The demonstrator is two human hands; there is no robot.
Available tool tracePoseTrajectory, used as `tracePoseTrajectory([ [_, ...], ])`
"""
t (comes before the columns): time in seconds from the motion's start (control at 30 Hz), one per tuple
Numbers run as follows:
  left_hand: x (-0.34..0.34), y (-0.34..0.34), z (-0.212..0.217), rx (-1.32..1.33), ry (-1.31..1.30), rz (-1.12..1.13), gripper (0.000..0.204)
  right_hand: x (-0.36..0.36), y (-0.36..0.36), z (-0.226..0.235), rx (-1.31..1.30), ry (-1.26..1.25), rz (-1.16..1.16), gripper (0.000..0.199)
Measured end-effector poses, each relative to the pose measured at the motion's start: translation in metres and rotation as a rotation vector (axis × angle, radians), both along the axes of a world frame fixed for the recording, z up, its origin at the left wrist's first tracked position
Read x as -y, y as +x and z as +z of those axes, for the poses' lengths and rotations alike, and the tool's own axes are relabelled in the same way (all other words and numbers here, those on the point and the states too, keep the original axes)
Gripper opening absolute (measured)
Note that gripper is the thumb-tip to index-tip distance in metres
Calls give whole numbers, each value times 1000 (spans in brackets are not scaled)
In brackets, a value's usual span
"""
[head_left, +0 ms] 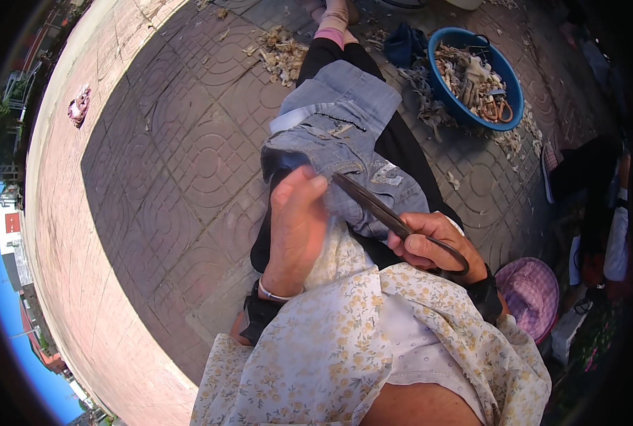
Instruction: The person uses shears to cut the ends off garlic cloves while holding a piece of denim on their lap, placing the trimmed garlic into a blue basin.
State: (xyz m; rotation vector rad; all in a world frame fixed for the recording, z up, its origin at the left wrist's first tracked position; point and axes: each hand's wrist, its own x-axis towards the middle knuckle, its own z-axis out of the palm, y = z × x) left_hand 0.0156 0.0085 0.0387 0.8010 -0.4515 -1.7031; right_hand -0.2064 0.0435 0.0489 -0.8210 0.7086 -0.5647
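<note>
Dark scissors [370, 202] lie in my right hand [430, 241], whose fingers wrap round the handle. Their blades point up and left, their tips close to my left hand, and a handle loop shows near my right wrist. My left hand [299, 227] is closed, with thumb and fingers together and slightly blurred. Whatever it may hold is too small or smeared to make out. Beneath both hands a piece of blue denim clothing [338, 149] is spread over my lap and black-trousered legs, with a dark beaded strip and a shiny patch on it.
Beyond my legs to the right stands a blue basin [441, 106] holding pale scraps, a glove and another pair of scissors. Scraps [281, 57] litter the paving near my feet. A pink checked hat [531, 298] lies at my right, near another person's legs [586, 170].
</note>
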Motion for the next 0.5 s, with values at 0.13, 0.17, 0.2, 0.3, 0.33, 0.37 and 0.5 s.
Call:
tracePoseTrajectory([
  [0.13, 1, -2, 0, -29, -6, -31, 36, 4, -3, -5, 70, 40, 26, 27],
  [0.17, 1, -2, 0, -24, -11, -30, 36, 5, -4, -6, 91, 57, 39, 27],
  [0.2, 0, -3, 0, -19, -17, -28, 36, 5, -4, -7, 104, 62, 38, 28],
  [0.3, 1, -4, 1, -31, -11, -32, 36, 5, -4, -9, 115, 76, 38, 29],
  [0.33, 1, -3, 1, -40, -6, -36, 36, 6, -4, -8, 100, 76, 38, 29],
  [0.37, 1, -3, 0, -44, -14, -32, 36, 6, -4, -7, 85, 77, 38, 30],
  [0.5, 1, -2, -1, -60, -22, -17, 37, 7, -4, -3, 57, 72, 41, 30],
])
